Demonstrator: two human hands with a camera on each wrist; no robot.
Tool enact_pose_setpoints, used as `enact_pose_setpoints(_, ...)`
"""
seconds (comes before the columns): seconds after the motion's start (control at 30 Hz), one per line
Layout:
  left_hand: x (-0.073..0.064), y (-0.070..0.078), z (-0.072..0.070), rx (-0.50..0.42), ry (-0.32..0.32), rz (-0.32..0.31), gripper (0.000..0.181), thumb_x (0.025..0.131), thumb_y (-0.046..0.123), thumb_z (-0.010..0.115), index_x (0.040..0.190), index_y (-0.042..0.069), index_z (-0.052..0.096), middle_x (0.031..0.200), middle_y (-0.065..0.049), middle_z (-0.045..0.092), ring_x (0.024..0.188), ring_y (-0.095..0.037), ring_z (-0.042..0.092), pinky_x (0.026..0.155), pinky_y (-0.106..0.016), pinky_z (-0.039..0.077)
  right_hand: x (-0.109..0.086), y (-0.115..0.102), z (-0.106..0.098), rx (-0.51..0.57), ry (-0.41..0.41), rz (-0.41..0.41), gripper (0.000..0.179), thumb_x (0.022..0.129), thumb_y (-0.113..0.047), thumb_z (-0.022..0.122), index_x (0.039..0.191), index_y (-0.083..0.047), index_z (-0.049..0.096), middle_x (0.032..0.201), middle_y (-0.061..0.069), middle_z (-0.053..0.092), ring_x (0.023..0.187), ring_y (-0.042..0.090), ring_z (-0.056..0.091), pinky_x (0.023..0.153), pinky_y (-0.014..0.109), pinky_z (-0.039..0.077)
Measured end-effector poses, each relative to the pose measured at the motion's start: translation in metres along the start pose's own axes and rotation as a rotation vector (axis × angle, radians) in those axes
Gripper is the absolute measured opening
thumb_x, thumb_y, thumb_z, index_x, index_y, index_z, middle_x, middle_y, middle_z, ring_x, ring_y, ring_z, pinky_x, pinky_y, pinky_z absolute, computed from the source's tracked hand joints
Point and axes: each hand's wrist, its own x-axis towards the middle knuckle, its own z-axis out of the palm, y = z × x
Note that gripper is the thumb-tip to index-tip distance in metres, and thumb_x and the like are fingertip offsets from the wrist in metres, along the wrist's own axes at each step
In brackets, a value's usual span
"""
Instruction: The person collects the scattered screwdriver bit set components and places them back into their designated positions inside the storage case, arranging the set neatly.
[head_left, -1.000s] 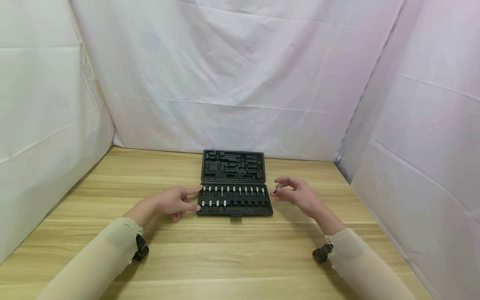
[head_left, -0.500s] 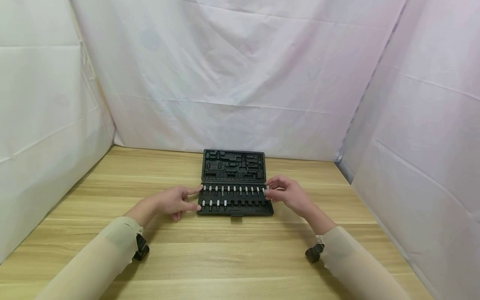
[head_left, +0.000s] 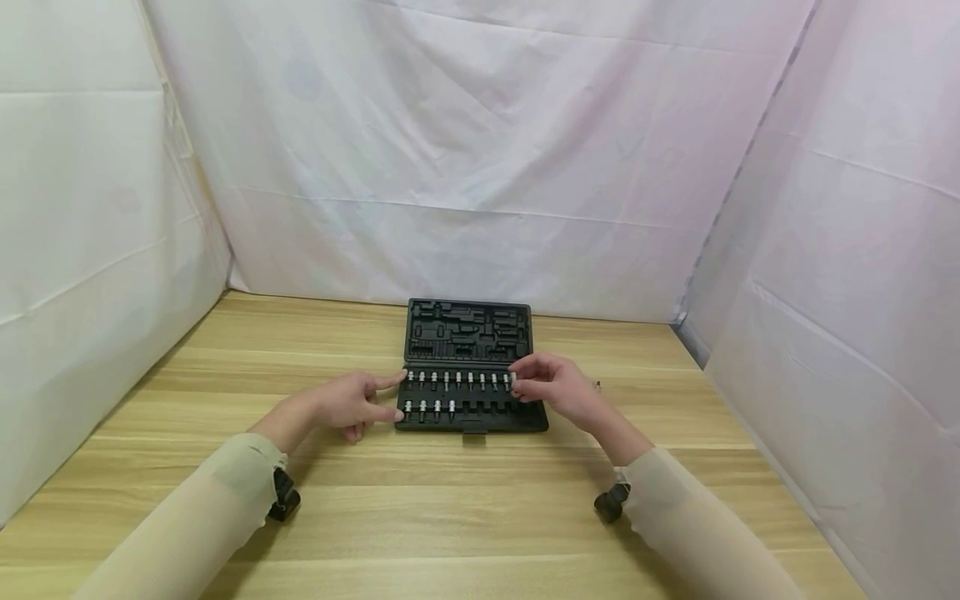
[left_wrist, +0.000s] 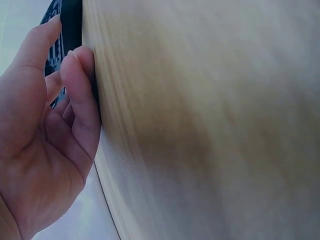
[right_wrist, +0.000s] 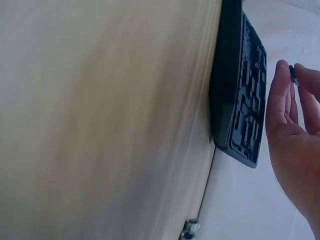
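Observation:
A black socket case [head_left: 474,422] lies unfolded on the table, its lid [head_left: 468,331] flat behind it. Bit sockets [head_left: 458,380] fill most of the visible back row; several more [head_left: 437,409] sit at the left of the front row, with vacant slots to their right. My left hand [head_left: 345,404] touches the case's left edge with extended thumb and index finger, the other fingers folded under. Over the case's right end, my right hand [head_left: 558,387] pinches a small bit socket [right_wrist: 293,75] between thumb and fingers. That hand hides the right end of the rows.
Loose metal sockets [right_wrist: 189,229] lie on the wooden table [head_left: 450,517] beyond my right hand, mostly hidden in the head view. White cloth [head_left: 465,150] hangs behind the table and along both sides. Each wrist carries a black camera [head_left: 283,496].
My right hand has moved left from beside the case to over its right end, still pinching the bit socket. My left hand has stayed at the case's left edge.

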Motion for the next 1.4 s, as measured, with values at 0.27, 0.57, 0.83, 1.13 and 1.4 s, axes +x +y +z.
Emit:
enact_pose_setpoints(0.27,0.001,0.000,0.001,-0.022,0.002,-0.008,0.090,0.103,0.039,0.079,0.175,0.021,0.028,0.073,-0.008,0.061,0.053,-0.016,0.058,0.054,-0.033,0.060,0.010,-0.005,0.012,-0.049,-0.013,0.033,0.036,0.104,-0.022,0.079,0.136,-0.006,0.072,0.116,0.009,0.074,0.100,0.021,0.076,0.093,0.043,0.067)
enact_pose_setpoints(0.57,0.002,0.001,0.000,-0.036,-0.002,-0.007,0.090,0.102,0.039,0.080,0.175,0.022,0.029,0.077,-0.008,0.059,0.054,-0.015,0.057,0.054,-0.032,0.060,0.022,-0.008,0.026,-0.075,-0.042,0.027,0.032,0.103,-0.021,0.081,0.131,-0.006,0.076,0.114,0.009,0.078,0.097,0.019,0.077,0.088,0.039,0.069)
enact_pose_setpoints(0.83,0.003,0.001,0.000,-0.036,-0.002,-0.009,0.090,0.102,0.039,0.081,0.175,0.023,0.030,0.078,-0.009,0.059,0.054,-0.015,0.058,0.054,-0.031,0.059,0.034,-0.009,0.036,-0.230,-0.077,0.047,0.020,0.101,-0.029,0.083,0.117,-0.017,0.083,0.108,-0.001,0.081,0.096,0.016,0.073,0.077,0.034,0.061)
enact_pose_setpoints(1.13,0.002,0.000,0.000,-0.030,0.002,-0.008,0.090,0.102,0.040,0.080,0.174,0.021,0.030,0.075,-0.007,0.058,0.055,-0.015,0.058,0.054,-0.032,0.059,0.042,-0.014,0.048,-0.318,-0.123,0.033,0.007,0.100,-0.027,0.084,0.106,-0.023,0.085,0.111,-0.005,0.080,0.102,0.014,0.071,0.092,0.040,0.062)
enact_pose_setpoints(1.4,0.001,-0.001,0.000,-0.030,-0.006,-0.001,0.090,0.102,0.039,0.080,0.175,0.021,0.029,0.074,-0.007,0.059,0.054,-0.016,0.058,0.054,-0.032,0.059,0.045,-0.015,0.052,-0.322,-0.150,0.064,0.007,0.101,-0.028,0.083,0.105,-0.023,0.085,0.108,-0.004,0.079,0.099,0.015,0.069,0.091,0.039,0.059)
